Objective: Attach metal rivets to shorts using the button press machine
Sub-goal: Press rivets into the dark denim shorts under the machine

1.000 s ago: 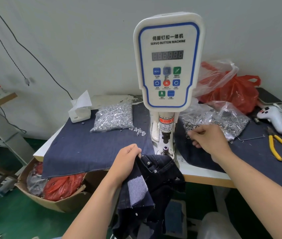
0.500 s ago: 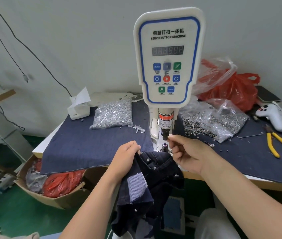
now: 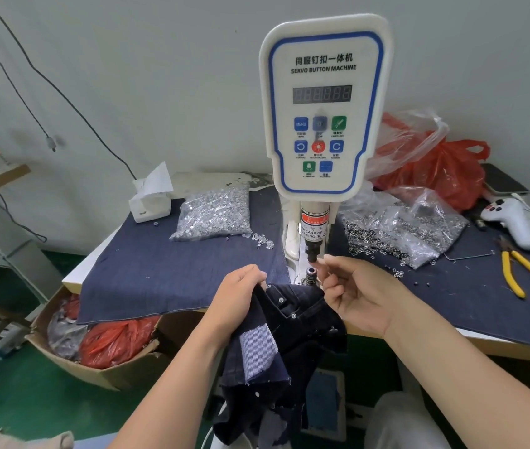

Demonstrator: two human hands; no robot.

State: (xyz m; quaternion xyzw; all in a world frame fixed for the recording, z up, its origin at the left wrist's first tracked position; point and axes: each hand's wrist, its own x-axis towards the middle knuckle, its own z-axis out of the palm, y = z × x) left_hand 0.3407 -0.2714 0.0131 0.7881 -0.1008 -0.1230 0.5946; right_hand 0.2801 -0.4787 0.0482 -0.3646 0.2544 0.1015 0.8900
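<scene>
The right hand (image 3: 359,294) is pinching its thumb and forefinger tips together just beside the black upper punch (image 3: 312,249) of the servo button machine (image 3: 323,108), directly above the lower die (image 3: 311,273); whether a rivet is sitting between those fingertips cannot be told, as anything there is too small to resolve, and the remaining fingers are curling loosely toward the palm. The left hand (image 3: 239,298) is clenching a fold of the dark denim shorts (image 3: 286,345) at the table's front edge, with the knuckles facing up and the waistband lying just in front of the lower die. The rest of the shorts is hanging down off the table (image 3: 75,275) between the two forearms, showing a lighter inner patch and several small metal studs already set in the fabric. A blue denim cloth (image 3: 173,273) is covering the tabletop on both sides of the machine. To the left, a clear bag of silver rivets (image 3: 213,213) is resting on the cloth, with a few loose pieces beside it. To the right, an opened bag of ring-shaped metal parts (image 3: 399,231) is spilling onto the cloth, and yellow-handled pliers (image 3: 529,275) are lying well apart near the far right edge.
</scene>
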